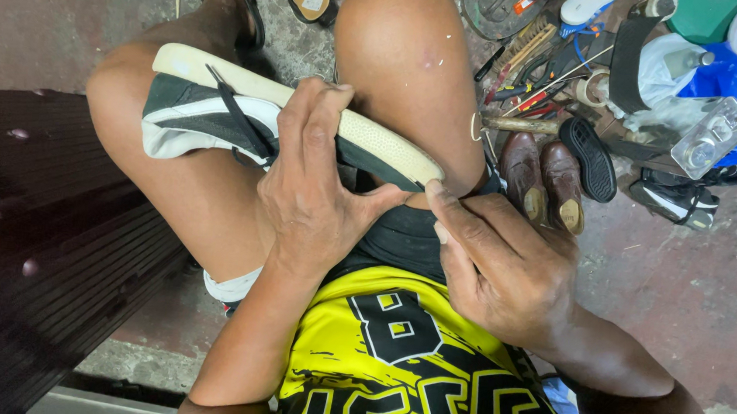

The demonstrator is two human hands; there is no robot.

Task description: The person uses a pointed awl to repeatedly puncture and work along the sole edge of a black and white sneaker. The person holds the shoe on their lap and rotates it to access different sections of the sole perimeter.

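Head view shows the sneaker [218, 112] lying across the bare knees, left hand [312, 194] clamped over its middle, right hand [495, 265] fingers pinched together at its toe; it looks light and bendable, best held at the firm sole.

A worn, stained concrete floor [695, 285] is stretching underneath, a dark slatted bench [41, 243] is standing at one side, and even light is falling across both.
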